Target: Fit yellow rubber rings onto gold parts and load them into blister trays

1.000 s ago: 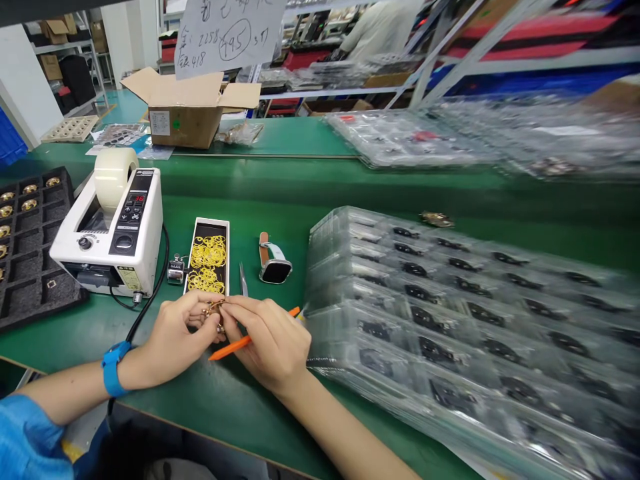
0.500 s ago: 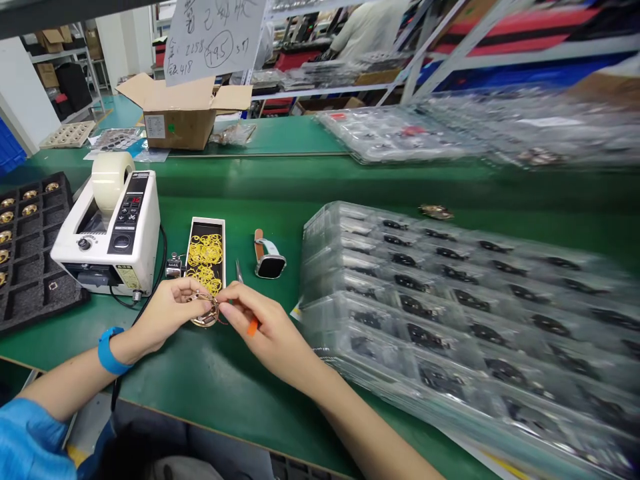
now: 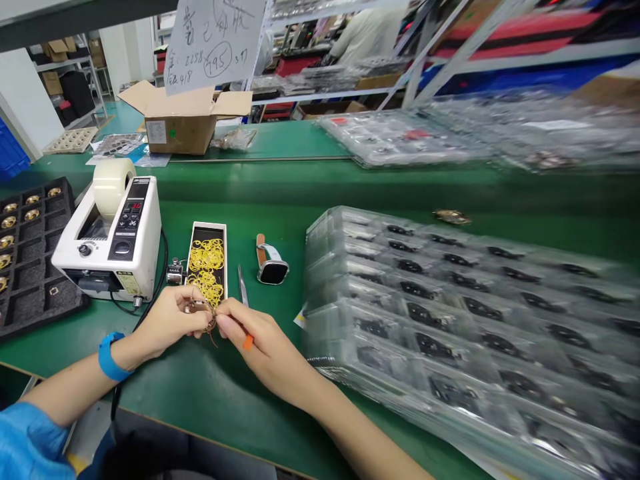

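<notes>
My left hand [image 3: 173, 315] grips a small round gold-rimmed watch case [image 3: 199, 307], thumb and fingers closed around its edge. At the right side of the case, my right hand [image 3: 253, 333] pinches with thumb and forefinger, touching its rim. A thin reddish wire [image 3: 214, 340] hangs below the fingertips. An orange piece [image 3: 249, 342] shows at my right fingers; its kind is unclear. Just beyond the hands stands a white box [image 3: 225, 250] with yellow rings [image 3: 207, 253] inside. Tweezers [image 3: 243, 285] lie beside the box, and a smartwatch [image 3: 273, 271] lies to their right.
A white tape dispenser [image 3: 145, 233] stands at left, near a black foam tray [image 3: 30, 293] holding gold cases. A small tally counter [image 3: 175, 271] touches the yellow-ring box. Stacked clear plastic trays [image 3: 330, 267] fill the right. A cardboard box [image 3: 183, 133] sits behind.
The watch case has turned from facing up to more edge-on between my hands. My right hand has shifted slightly left and down, and the wire now hangs below. The tweezers show more fully.
</notes>
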Motion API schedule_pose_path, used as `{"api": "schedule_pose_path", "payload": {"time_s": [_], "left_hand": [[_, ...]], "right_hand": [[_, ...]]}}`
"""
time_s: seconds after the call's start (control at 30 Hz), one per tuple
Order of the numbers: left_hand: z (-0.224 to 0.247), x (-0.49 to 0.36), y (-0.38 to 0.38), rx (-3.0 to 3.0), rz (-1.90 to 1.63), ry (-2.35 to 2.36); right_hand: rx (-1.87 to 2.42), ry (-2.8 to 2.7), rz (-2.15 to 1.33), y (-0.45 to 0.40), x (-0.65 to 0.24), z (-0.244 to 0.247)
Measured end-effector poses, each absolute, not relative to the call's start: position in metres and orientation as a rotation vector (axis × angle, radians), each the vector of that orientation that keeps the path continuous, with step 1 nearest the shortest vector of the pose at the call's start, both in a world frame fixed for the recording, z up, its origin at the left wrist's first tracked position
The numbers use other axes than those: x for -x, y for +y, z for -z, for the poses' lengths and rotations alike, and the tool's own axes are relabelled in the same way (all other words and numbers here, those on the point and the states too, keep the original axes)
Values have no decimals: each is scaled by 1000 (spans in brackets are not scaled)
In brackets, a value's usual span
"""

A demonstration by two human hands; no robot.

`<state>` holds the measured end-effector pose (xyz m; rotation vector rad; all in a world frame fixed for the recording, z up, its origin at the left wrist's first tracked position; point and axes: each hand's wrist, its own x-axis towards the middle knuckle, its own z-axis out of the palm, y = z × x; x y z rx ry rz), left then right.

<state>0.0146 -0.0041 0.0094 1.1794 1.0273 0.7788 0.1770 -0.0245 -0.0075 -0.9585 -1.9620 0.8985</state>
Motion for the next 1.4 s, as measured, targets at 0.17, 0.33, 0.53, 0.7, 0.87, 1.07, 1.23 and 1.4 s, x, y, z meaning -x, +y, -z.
{"api": "schedule_pose_path", "payload": {"time_s": [0.17,0.33,0.53,0.7,0.87,1.07,1.23,1.4], "left_hand": [[-12,-15,-3,-1220,-781,1027],[-9,-14,-2,-1171,-835,1012],[4,-8,-6,-1833,-1057,1169],[6,-8,-11,-2612,-787,1086],[1,2,-33,-2462,-842,1062],[14,67,-65,-1087,-1339,1369],[1,93,-47,-873,-1536,1418],[-43,74,-32,-1229,-1653,1417]], "right_hand": [[1016,-1702,-1151,-22,-171,18],[1061,-1540,-1280,-18,-170,20],[1145,-1354,-1359,-20,-168,15],[1024,-1134,-1679,-21,-168,14],[1074,-1252,-1446,-24,-171,11],[1303,-1395,-881,-36,-172,1],[1214,-1496,-902,-40,-167,3],[1094,-1500,-1017,-31,-171,4]]}}
